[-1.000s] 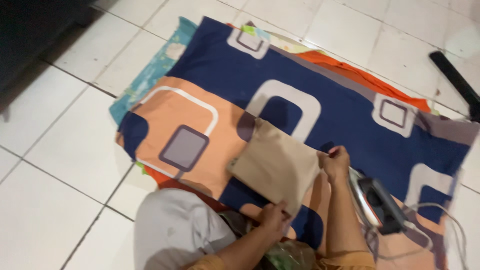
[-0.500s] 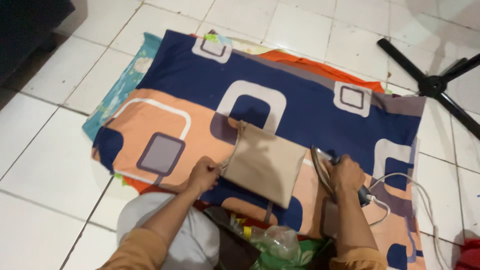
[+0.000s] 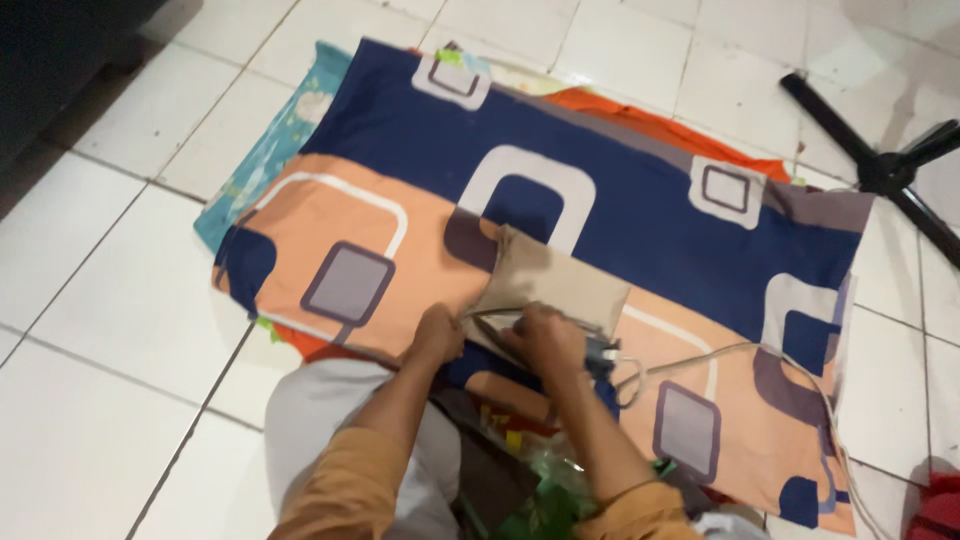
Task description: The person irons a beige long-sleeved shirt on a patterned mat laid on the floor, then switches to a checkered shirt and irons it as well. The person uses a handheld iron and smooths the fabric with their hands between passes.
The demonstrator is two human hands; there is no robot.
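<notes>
Floor: white tiled floor point(image 3: 120, 330), with a black stand point(image 3: 880, 165) at the far right.
Sheet: patterned blue-and-peach sheet point(image 3: 640, 230) spread flat on the floor.
Cloth: folded tan cloth point(image 3: 560, 280) lies mid-sheet.
Iron: the iron point(image 3: 510, 322), half a second ago beside the cloth, now sits on its near edge, so pressing appears under way.
Right hand point(image 3: 548, 340): grip closed around the iron's handle.
Left hand point(image 3: 438, 335): pins the cloth's near-left corner.
Cord: white cord point(image 3: 700, 355) trails right.
</notes>
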